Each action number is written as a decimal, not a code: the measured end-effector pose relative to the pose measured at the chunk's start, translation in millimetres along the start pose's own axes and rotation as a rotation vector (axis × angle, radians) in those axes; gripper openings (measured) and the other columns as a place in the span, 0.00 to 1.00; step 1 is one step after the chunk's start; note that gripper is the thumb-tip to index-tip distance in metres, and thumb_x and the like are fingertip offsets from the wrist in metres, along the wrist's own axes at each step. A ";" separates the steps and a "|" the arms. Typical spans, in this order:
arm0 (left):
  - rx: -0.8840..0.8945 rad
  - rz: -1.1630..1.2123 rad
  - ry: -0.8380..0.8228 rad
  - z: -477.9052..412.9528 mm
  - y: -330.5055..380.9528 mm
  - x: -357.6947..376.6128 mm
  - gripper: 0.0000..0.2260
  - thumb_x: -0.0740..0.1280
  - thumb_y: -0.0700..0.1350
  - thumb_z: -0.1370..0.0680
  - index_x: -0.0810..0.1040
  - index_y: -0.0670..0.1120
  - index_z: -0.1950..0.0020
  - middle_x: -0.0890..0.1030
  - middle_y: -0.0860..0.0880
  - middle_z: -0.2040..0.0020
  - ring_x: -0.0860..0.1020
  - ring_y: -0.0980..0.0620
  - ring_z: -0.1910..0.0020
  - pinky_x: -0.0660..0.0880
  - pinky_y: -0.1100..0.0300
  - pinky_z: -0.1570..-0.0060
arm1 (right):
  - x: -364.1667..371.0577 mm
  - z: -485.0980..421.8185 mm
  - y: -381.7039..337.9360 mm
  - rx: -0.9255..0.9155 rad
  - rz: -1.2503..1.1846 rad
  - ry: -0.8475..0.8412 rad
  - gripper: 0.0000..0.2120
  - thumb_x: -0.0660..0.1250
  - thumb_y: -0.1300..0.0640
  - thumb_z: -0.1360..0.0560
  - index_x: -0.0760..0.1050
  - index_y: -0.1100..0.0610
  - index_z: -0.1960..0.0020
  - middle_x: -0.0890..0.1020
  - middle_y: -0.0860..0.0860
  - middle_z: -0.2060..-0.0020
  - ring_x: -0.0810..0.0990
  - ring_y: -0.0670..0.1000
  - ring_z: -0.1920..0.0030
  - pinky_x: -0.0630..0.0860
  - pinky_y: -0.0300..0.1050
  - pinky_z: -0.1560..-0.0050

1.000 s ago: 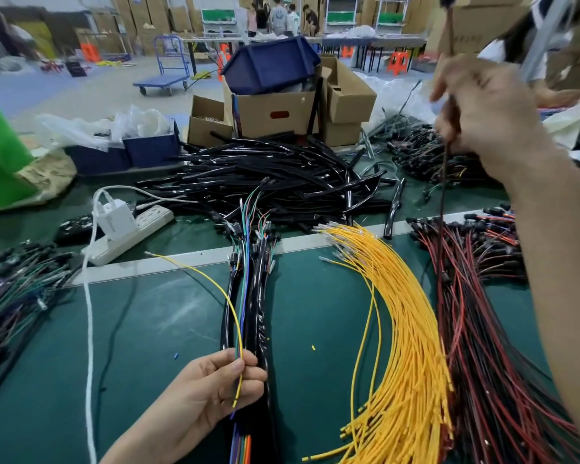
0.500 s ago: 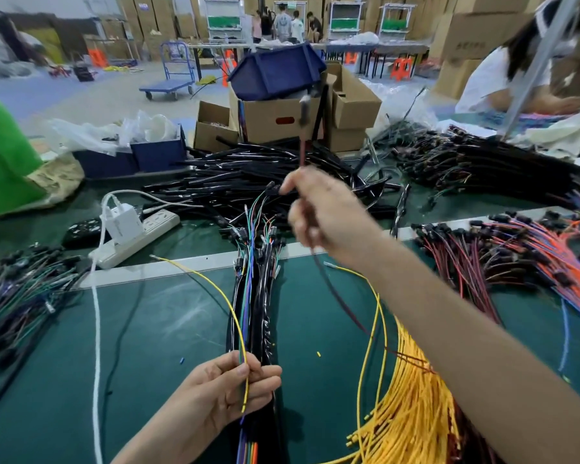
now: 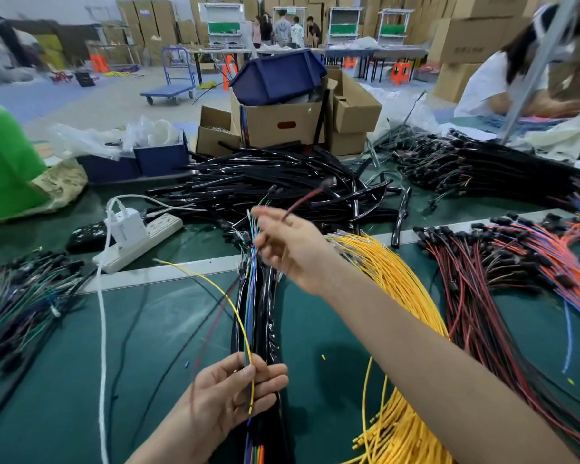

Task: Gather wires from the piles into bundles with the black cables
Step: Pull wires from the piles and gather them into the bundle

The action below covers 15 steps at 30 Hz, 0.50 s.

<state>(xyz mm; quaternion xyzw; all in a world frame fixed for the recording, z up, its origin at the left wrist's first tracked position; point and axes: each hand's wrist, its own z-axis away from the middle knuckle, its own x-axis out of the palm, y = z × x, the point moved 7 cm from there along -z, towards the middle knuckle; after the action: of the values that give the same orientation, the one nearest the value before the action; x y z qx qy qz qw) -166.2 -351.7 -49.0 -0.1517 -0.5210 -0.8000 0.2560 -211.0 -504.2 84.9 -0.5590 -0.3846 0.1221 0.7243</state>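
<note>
Between the two hands runs a dark red wire point(image 3: 302, 200) — its connector end sticks up past the right hand point(image 3: 292, 252), which pinches it between thumb and fingers, and its blurred length drops toward the left hand point(image 3: 235, 390); the left hand grips the bundle point(image 3: 263, 316) of black cables and coloured wires, fingers curled round it, thumb pressing a single yellow wire point(image 3: 230, 301) on top; just right of the bundle lies the yellow pile point(image 3: 399, 283), farther right the red-and-black pile point(image 3: 466, 289); behind — the heap of black cables point(image 3: 275, 185) on the green table point(image 3: 64, 380).
</note>
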 end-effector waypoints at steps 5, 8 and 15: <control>-0.014 0.042 0.037 -0.3 -0.5 0.5 0.06 0.65 0.37 0.32 0.79 0.38 0.58 0.82 0.33 0.51 0.84 0.41 0.58 0.80 0.56 0.69 | -9.3 11.9 39.9 0.179 0.235 -0.040 0.07 0.53 0.56 0.17 0.69 0.57 0.48 0.80 0.53 0.73 0.75 0.48 0.78 0.67 0.34 0.80; -0.023 0.070 0.044 2.6 1.7 2.4 0.07 0.66 0.36 0.33 0.80 0.37 0.58 0.83 0.33 0.54 0.84 0.42 0.64 0.80 0.56 0.72 | -27.9 6.1 31.0 0.136 0.274 0.067 0.09 0.52 0.55 0.16 0.69 0.57 0.46 0.74 0.50 0.78 0.69 0.46 0.81 0.62 0.33 0.81; -0.028 0.090 0.044 7.2 4.6 1.4 0.06 0.67 0.38 0.32 0.81 0.39 0.57 0.83 0.37 0.55 0.84 0.45 0.64 0.80 0.56 0.70 | -42.1 -4.3 20.1 0.146 0.109 0.019 0.14 0.50 0.53 0.16 0.71 0.59 0.50 0.61 0.46 0.81 0.58 0.44 0.81 0.54 0.35 0.80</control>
<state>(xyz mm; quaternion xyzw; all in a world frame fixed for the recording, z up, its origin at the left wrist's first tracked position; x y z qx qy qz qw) -165.0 -347.0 -41.9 -0.1610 -0.4967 -0.7980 0.3010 -231.4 -525.9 48.7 -0.5260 -0.3366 0.1836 0.7591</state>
